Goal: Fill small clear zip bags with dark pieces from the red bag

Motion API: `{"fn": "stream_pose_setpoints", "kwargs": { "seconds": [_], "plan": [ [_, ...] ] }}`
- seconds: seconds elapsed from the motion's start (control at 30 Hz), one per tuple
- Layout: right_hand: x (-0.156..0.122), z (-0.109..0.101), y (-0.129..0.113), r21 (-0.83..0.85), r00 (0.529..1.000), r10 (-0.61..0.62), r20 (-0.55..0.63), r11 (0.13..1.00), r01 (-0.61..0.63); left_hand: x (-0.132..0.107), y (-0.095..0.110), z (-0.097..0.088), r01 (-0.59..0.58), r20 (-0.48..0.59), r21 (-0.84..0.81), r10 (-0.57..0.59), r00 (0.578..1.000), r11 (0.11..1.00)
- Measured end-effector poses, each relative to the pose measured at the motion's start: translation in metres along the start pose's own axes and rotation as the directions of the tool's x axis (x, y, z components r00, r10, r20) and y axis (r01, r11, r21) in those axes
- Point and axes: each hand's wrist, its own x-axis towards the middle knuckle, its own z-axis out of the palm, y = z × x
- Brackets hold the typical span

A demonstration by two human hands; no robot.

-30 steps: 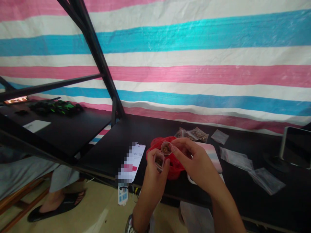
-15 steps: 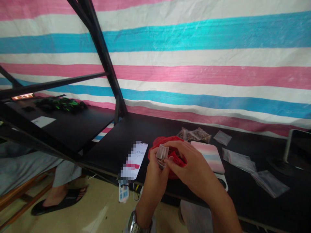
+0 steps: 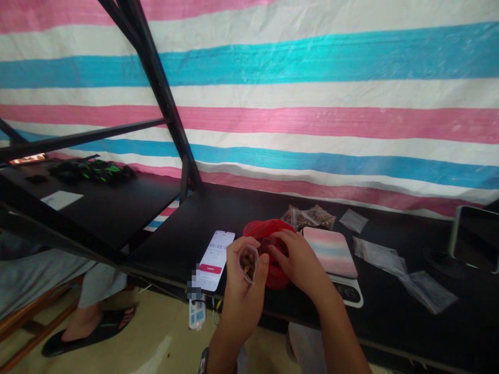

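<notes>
Left hand grips unsealed, seemingly part-filled clear plastic bag; right hand at red plastic bag, grasp I can't tell.

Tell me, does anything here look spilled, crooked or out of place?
No spill or damage shows. Two clear, flat plastic bags overlap askew at the right of the long black table. The oddest sight is a patch of blocky squares covering the lower-left corner of the white-screened phone; it looks like picture masking.
</notes>
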Motion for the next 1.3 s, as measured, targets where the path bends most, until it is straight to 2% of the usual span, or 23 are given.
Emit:
{"fn": "stream_pose_setpoints", "kwargs": {
  "seconds": [0.1, 0.23, 0.4, 0.47, 0.53, 0.63, 0.7, 0.83, 0.93, 1.0, 1.1, 1.2, 1.3],
  "plan": [
    [-0.006, -0.012, -0.011, 0.244, 0.999, -0.037, -0.016, 0.969, 0.04, 0.0, 0.002, 0.002, 0.013, 0.056, -0.016, -0.012, 0.998, 1.0],
    [-0.015, -0.034, -0.024, 0.555, 0.984, -0.091, 0.155, 0.832, -0.011, 0.001, 0.007, 0.007, 0.038, 0.176, -0.08, -0.023, 0.984, 0.996],
    [-0.021, -0.045, -0.018, 0.629, 0.983, -0.041, 0.179, 0.773, -0.082, 0.003, 0.015, 0.016, 0.278, 0.356, -0.237, -0.183, 0.916, 0.931],
    [-0.022, -0.049, -0.012, 0.63, 0.993, 0.004, 0.121, 0.773, -0.08, 0.009, 0.016, 0.026, 0.309, 0.401, -0.268, -0.186, 0.897, 0.913],
    [-0.021, -0.053, -0.004, 0.639, 0.996, 0.083, -0.013, 0.767, -0.056, 0.018, 0.014, 0.04, 0.279, 0.41, -0.29, -0.144, 0.9, 0.916],
    [-0.019, -0.058, 0.011, 0.646, 0.946, 0.219, -0.238, 0.763, -0.014, 0.035, 0.007, 0.067, 0.257, 0.42, -0.336, -0.1, 0.902, 0.906],
    [-0.017, -0.06, 0.023, 0.621, 0.91, 0.263, -0.32, 0.783, -0.008, 0.044, 0.0, 0.083, 0.243, 0.438, -0.344, -0.074, 0.896, 0.907],
    [-0.019, -0.061, 0.042, 0.544, 0.899, 0.257, -0.354, 0.839, -0.026, 0.046, -0.017, 0.098, 0.187, 0.401, -0.288, -0.059, 0.914, 0.939],
    [-0.024, -0.06, 0.046, 0.497, 0.881, 0.257, -0.396, 0.867, -0.03, 0.038, -0.026, 0.096, 0.183, 0.402, -0.228, -0.078, 0.912, 0.956],
    [-0.026, -0.061, 0.046, 0.461, 0.895, 0.23, -0.383, 0.887, -0.03, 0.034, -0.029, 0.095, 0.169, 0.414, -0.19, -0.077, 0.907, 0.967],
    [-0.028, -0.062, 0.046, 0.422, 0.905, 0.22, -0.364, 0.905, -0.05, 0.031, -0.029, 0.096, 0.143, 0.36, -0.14, -0.084, 0.929, 0.98],
    [-0.028, -0.063, 0.056, 0.432, 0.853, 0.314, -0.417, 0.894, -0.118, 0.032, -0.026, 0.098, 0.135, 0.264, -0.089, -0.107, 0.959, 0.987],
    [-0.029, -0.063, 0.076, 0.387, 0.813, 0.38, -0.441, 0.898, -0.21, 0.034, -0.024, 0.095, 0.085, 0.144, -0.025, -0.08, 0.986, 0.996]
  ]
}}
